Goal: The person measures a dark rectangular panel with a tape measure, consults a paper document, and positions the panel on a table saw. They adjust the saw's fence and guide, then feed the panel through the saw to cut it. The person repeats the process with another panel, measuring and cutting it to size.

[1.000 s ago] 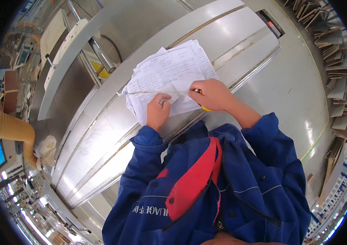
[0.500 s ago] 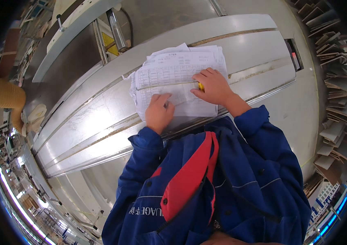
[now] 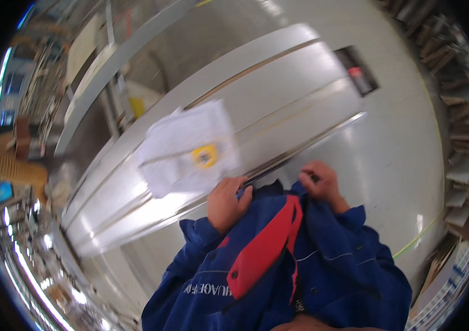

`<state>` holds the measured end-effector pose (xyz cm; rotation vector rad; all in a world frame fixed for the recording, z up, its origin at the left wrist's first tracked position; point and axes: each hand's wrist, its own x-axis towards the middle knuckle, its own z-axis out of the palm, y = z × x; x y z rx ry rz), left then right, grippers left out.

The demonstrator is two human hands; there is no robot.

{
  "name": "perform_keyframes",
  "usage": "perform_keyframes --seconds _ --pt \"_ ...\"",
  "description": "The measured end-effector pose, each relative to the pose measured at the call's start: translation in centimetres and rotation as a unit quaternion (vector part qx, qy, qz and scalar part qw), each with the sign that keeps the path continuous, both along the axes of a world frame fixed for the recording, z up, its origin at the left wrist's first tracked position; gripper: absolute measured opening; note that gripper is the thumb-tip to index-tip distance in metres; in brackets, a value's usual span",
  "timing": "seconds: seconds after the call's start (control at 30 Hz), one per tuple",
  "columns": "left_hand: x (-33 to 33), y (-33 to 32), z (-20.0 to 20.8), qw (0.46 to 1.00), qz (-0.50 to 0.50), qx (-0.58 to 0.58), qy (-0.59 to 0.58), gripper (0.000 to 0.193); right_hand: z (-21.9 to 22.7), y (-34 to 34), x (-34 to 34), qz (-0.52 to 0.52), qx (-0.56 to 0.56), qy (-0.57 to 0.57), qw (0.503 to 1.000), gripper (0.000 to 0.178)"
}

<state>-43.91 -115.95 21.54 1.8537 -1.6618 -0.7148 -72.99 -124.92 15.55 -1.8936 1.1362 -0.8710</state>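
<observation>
A stack of white paper sheets [image 3: 182,129] lies on the metal table [image 3: 278,88], blurred by motion. On top of the sheets rests a yellow round tape measure [image 3: 205,156], touched by neither hand. My left hand [image 3: 227,205] is at the table's near edge, just below the papers. Its fingers are curled, and whether they hold anything is hidden. My right hand [image 3: 323,182] is off the edge, in front of my blue jacket. Its fingers are closed, with something small and dark at them that I cannot make out.
The table's long metal front rail [image 3: 312,146] runs between me and the papers. A dark tray-like box with a red item [image 3: 357,73] sits by the table's far right end. Stacked boards [image 3: 460,143] line the right side. A ribbed yellow hose [image 3: 14,165] is at left.
My right hand has let go of the tape measure, which now lies on the papers. Both hands have drawn back from the sheets toward my body. The view has shifted.
</observation>
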Motion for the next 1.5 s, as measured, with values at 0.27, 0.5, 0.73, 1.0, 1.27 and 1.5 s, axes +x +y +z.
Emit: perform_keyframes --seconds 0.27,0.5,0.73,1.0,1.27,1.5 --pt "-20.6 -16.1 -3.9 0.990 -0.119 -0.031 -0.067 0.040 19.8 -5.0 -24.9 0.054 -0.231 -0.012 0.971 0.022" --pt "-15.6 -34.1 -10.2 0.967 -0.006 0.004 -0.254 0.077 31.9 -11.5 -36.4 -0.031 -0.485 0.063 0.871 0.029" --pt "-9.0 -49.2 -14.5 0.952 0.090 0.000 -0.294 0.077 29.4 -27.1 -52.9 -0.104 -0.308 0.207 0.923 0.028" --pt "-12.8 -60.2 -13.6 0.899 0.045 0.164 -0.405 0.108 -8.4 -35.3 -83.3 -0.319 0.158 0.305 0.883 0.030" --pt "-24.5 -58.0 -14.3 0.876 0.332 0.195 -0.292 0.125 -25.5 -45.4 -89.9 -0.182 0.480 0.166 0.842 0.026" --pt "-34.1 -59.0 -11.5 0.831 0.464 0.222 -0.213 0.122 -26.0 -79.8 -88.8 -0.004 0.316 0.295 0.902 0.028"
